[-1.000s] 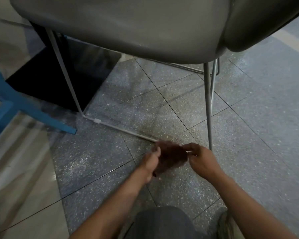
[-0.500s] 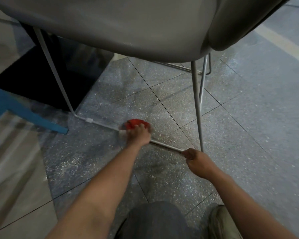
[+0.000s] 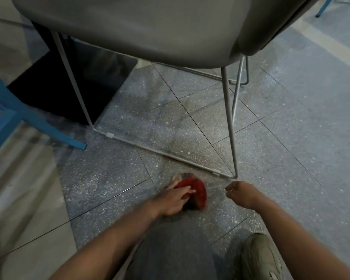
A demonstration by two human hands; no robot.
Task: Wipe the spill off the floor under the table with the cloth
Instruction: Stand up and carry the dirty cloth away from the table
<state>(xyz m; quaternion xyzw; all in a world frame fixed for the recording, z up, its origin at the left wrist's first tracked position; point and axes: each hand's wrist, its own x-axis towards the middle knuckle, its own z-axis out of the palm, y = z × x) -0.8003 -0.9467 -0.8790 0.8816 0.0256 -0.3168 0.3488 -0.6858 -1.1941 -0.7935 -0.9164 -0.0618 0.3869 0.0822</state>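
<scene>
A crumpled red cloth (image 3: 199, 191) lies on the speckled grey floor tiles just in front of the chair's floor rail. My left hand (image 3: 175, 198) presses on the cloth's near left side, fingers stretched across it. A faint brownish smear, the spill (image 3: 190, 144), marks the tiles under the chair, beyond the rail. My right hand (image 3: 240, 194) hovers to the right of the cloth, near the foot of the chair's front leg, with fingers loosely curled and nothing in them.
A grey shell chair (image 3: 150, 27) on a thin wire frame (image 3: 229, 126) stands over the floor ahead. A black table base (image 3: 69, 87) sits behind it, and a blue chair leg (image 3: 49, 126) is at the left. My knee (image 3: 170, 249) and shoe (image 3: 261, 257) are below.
My left hand has drawn the red cloth back from the chair's floor rail toward me. My right hand has stayed near the foot of the chair leg.
</scene>
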